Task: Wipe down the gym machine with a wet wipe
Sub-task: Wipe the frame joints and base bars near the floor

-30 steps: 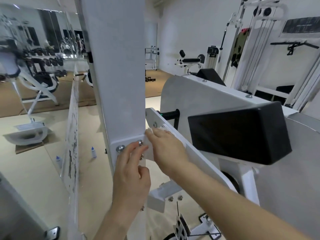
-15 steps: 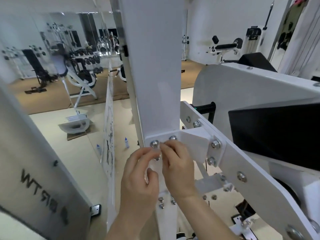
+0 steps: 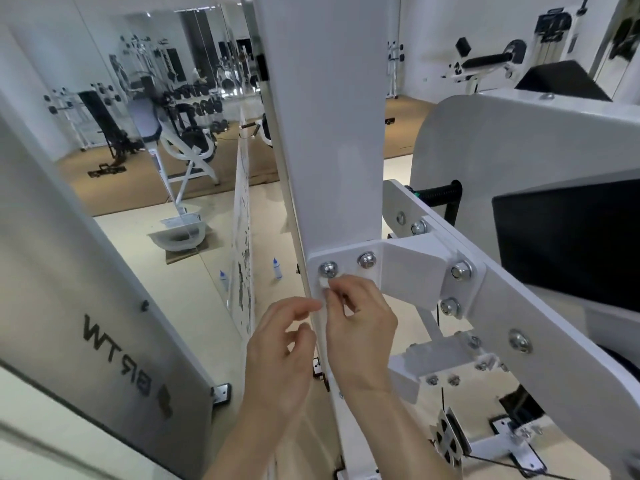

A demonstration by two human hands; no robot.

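Wipe (image 3: 325,285) sits bunched small in the right hand (image 3: 360,327), pinched against the white plate (image 3: 346,271) just below the left bolt (image 3: 328,270). Left hand (image 3: 280,355) hangs curled beside it, gripping nothing. So small a pinch could slip, snag on the bolt, or skip around its edges.

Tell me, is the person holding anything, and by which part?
The right hand pinches a small white wet wipe by its bunched lower part, pressing it onto the white bracket plate. The left hand looks empty.
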